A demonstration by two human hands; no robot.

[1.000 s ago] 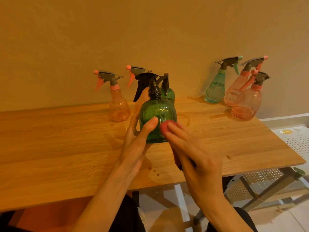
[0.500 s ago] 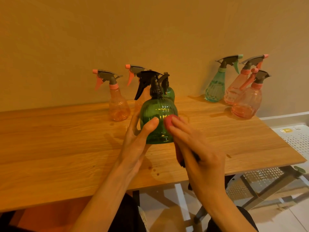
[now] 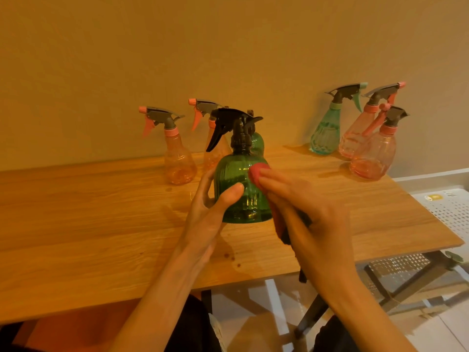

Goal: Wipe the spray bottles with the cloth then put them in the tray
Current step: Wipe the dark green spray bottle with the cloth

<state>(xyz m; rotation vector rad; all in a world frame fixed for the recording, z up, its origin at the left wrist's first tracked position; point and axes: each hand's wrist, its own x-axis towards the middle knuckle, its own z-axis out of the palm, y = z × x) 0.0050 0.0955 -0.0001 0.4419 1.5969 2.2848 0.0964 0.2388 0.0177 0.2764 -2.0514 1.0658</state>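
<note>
Left hand [image 3: 210,209]: grips the green spray bottle [image 3: 242,189] from its left side, thumb across the front of the ribbed body, fingers curled round behind it.
Right hand [image 3: 302,214]: fingers laid out nearly straight, pressing the red cloth [image 3: 256,172] against the bottle's right shoulder; the rest of the cloth hangs down under the palm toward the counter edge.
Green spray bottle: upright between the two hands, black trigger head pointing to the left; whether its base rests on the counter [image 3: 88,224] or is raised slightly off it cannot be told.
Beyond the left hand: an orange spray bottle [image 3: 177,158] stands on the counter near the wall; a second orange bottle [image 3: 210,138] and another green bottle [image 3: 257,143] stand just behind the held one, mostly hidden by it.
Beyond and to the right of the right hand: a teal spray bottle [image 3: 327,133] and two pink spray bottles [image 3: 360,133] [image 3: 375,153], clustered close together at the far right corner of the counter, well apart from the hands.
Right of the right hand, off the counter: a white perforated tray [image 3: 451,209], lower than the counter top.
Below the hands: dark counter legs [image 3: 396,283] and pale floor.
</note>
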